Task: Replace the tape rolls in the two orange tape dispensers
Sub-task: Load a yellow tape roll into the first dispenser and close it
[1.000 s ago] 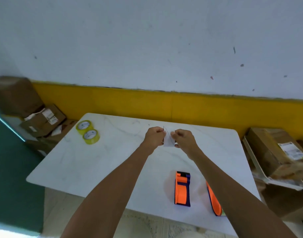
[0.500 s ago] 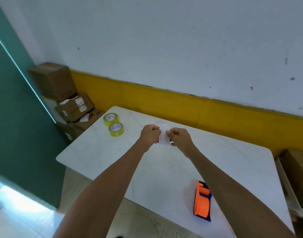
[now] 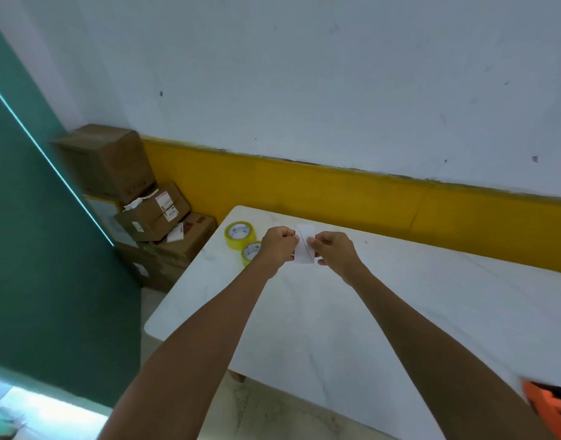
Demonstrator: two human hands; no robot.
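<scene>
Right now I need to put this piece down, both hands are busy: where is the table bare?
The white table is bare between your forearms and along the right half, from the right hand toward the yellow wall band. It is crowded at the far left corner, where two yellow tape rolls sit by the left hand, and at the near right edge by the orange dispenser.

table: white with faint grey marble lines
tape rolls: see-through yellow, with white round labels in the middle
tape dispenser: bright orange with a dark blue part
strip in the hands: whitish and clear
wall: pale grey-white, with a yellow band low down
boxes: brown, with white labels
</scene>
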